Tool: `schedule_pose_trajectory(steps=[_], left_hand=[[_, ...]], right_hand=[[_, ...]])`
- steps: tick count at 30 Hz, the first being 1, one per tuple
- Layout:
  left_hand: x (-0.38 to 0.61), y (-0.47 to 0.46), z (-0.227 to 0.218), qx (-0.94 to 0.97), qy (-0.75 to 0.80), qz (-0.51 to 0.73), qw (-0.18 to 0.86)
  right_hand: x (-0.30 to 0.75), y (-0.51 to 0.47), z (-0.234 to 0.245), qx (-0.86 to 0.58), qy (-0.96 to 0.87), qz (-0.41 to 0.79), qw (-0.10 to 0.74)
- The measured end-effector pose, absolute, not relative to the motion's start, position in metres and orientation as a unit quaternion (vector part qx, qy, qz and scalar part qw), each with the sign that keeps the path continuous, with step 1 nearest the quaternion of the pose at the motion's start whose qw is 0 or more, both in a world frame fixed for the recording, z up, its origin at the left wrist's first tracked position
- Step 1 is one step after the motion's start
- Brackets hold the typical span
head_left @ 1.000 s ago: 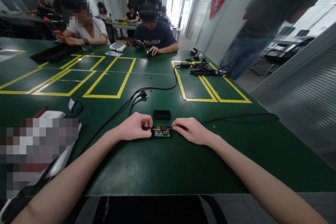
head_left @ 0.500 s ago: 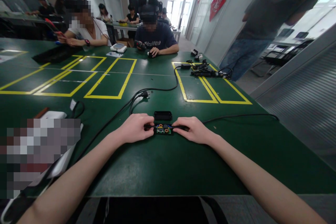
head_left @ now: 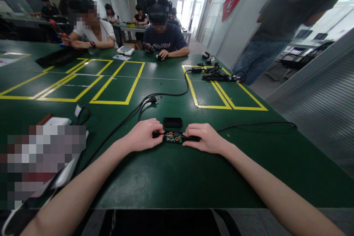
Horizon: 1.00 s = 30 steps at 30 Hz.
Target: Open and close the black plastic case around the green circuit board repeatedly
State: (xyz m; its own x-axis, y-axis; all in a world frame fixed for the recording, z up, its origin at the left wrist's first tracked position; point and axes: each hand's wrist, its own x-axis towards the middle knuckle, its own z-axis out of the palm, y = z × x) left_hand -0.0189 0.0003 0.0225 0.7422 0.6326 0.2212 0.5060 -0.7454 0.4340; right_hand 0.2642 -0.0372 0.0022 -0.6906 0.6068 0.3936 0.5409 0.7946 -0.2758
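Note:
A small open black adapter case (head_left: pixel 173 138) with a green circuit board inside lies on the green table (head_left: pixel 177 177) between my hands. My left hand (head_left: pixel 143 134) pinches its left end, where a black cable enters. My right hand (head_left: pixel 203 137) is closed on its right end, fingers over the cable that runs off to the right. Just behind the case lies its separate black lid (head_left: pixel 173 122), untouched.
A black power cord with plug (head_left: pixel 151 99) snakes across the table behind my hands. White and black items lie at the left edge (head_left: pixel 56 121). More black cables and adapters (head_left: pixel 217 75) lie far right. Two people sit opposite; another person stands at the right.
Both hands have closed in slightly on the case, and the board shows at a flatter angle. My right fingers now cover more of its right end.

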Motion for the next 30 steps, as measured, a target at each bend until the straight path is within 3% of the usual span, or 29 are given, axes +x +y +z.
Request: schedule_pose_trajectory(steps=[7, 22, 26, 30], left_hand=[[-0.016, 0.000, 0.019, 0.915, 0.307, 0.179, 0.194], [-0.011, 0.001, 0.022, 0.941, 0.273, 0.170, 0.104], [-0.011, 0.002, 0.019, 0.926, 0.299, 0.192, 0.130], [-0.009, 0.005, 0.013, 0.877, 0.385, 0.228, 0.175]], right_hand=[[0.263, -0.038, 0.005, -0.318, -0.924, 0.052, 0.208], [0.256, -0.036, 0.009, -0.324, -0.929, -0.002, 0.177], [0.256, -0.035, 0.002, -0.341, -0.912, 0.023, 0.225], [0.255, -0.029, -0.008, -0.446, -0.841, 0.036, 0.305]])
